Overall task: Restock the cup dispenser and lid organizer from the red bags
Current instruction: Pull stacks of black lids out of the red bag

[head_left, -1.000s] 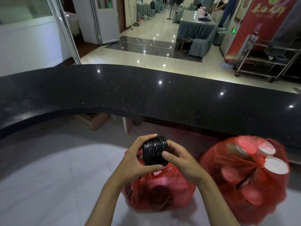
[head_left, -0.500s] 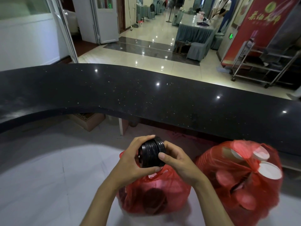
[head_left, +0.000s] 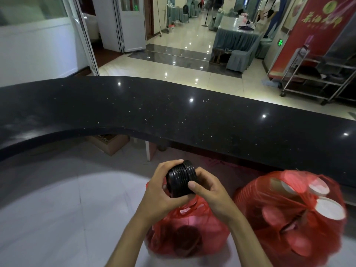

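A stack of black lids lies on its side between both hands, above a small red bag. My left hand cups the stack's left end and underside. My right hand grips the right end, thumb across the front. More dark lids show through the small bag's plastic. To the right stands a larger red bag, tied at the top, with white paper cups inside. No cup dispenser or lid organizer is in view.
Both bags rest on a pale lower worktop. Beyond it a raised, curved black counter spans the view. A cardboard box sits under the counter. Further off are a tiled hall, draped tables, a metal trolley and a person.
The hands keep hold of the lid stack over the small bag. The view has drifted slightly, with the hands and bags sitting a little lower and further left in the frame.
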